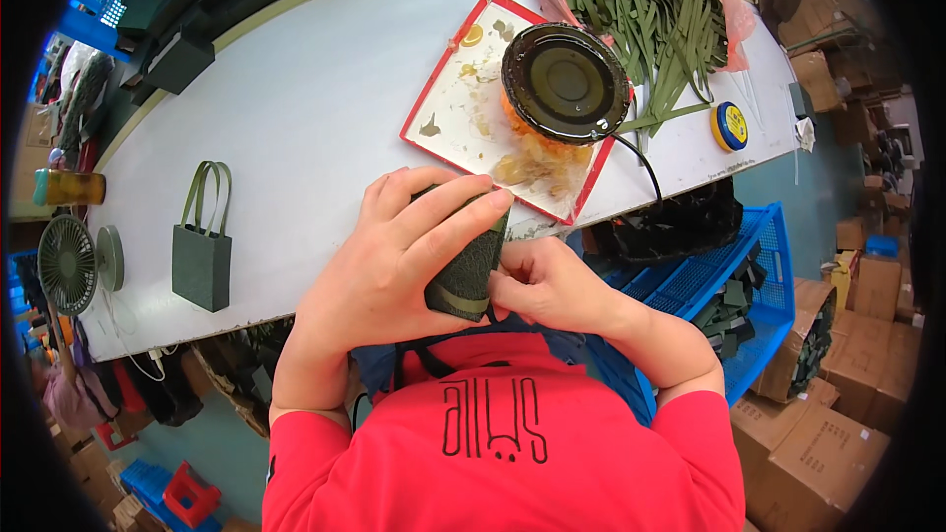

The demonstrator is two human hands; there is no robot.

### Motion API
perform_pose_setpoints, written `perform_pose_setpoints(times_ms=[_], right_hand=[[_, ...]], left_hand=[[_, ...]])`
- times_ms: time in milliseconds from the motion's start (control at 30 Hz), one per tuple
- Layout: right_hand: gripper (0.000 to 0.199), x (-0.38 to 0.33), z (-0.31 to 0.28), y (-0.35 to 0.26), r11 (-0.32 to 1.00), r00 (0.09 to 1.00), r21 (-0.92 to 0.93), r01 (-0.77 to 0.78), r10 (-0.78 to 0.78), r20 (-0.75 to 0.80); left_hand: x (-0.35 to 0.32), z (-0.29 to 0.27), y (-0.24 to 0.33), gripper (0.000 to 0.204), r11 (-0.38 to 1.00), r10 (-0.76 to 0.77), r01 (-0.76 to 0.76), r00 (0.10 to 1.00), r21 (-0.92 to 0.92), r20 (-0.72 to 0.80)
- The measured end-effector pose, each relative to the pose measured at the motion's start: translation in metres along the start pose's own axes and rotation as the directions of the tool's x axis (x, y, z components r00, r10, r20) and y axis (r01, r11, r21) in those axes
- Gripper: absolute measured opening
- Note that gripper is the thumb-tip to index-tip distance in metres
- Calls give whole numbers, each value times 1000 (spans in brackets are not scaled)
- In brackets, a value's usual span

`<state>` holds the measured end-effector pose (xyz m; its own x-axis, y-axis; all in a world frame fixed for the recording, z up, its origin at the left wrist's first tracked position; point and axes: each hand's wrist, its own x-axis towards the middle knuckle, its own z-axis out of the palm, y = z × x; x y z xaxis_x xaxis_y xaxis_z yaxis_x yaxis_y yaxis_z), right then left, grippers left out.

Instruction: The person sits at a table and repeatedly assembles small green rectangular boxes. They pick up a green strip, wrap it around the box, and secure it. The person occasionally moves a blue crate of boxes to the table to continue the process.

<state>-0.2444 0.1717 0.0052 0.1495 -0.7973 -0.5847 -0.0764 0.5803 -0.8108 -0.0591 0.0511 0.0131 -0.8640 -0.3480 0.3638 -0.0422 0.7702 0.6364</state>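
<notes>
The left hand [389,246] has its fingers slightly spread and curved over a small, dark green textured box [458,276], gripping it just above the person's lap, by the table edge. The right hand [552,286] pinches the box's right edge between thumb and curled index finger; exactly where the tips press is hidden. An olive band crosses the box near the left thumb. Just beyond the fingers lies a red-edged white board [443,103], smeared with amber residue, bearing a round black electric pan [567,84]. Farther beyond the right fingers, olive ribbon strips [650,10] fill a pink plastic bag [737,25]. Well left of the left fingers stand a dark green handled gift bag [202,261] and a green fan [69,261].
</notes>
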Motion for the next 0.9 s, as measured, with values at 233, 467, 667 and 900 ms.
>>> perform_pose_setpoints(times_ms=[233, 467, 667, 900], right_hand=[[15, -1, -3, 9, 738, 580, -358, 571, -672, -461], [32, -16, 15, 52, 923, 961, 334, 190, -245, 130], [47, -15, 17, 62, 305, 901, 848, 433, -178, -396], [40, -27, -22, 59, 275, 756, 719, 638, -51, -652]], left_hand=[[-6, 0, -8, 102, 995, -100, 99, 989, -8, -108], [-6, 9, -12, 116, 996, -66, 54, 984, -71, -164], [-16, 8, -8, 121, 988, -110, 101, 991, -114, -75], [-42, -3, -13, 115, 959, -270, 258, 957, -116, -105]])
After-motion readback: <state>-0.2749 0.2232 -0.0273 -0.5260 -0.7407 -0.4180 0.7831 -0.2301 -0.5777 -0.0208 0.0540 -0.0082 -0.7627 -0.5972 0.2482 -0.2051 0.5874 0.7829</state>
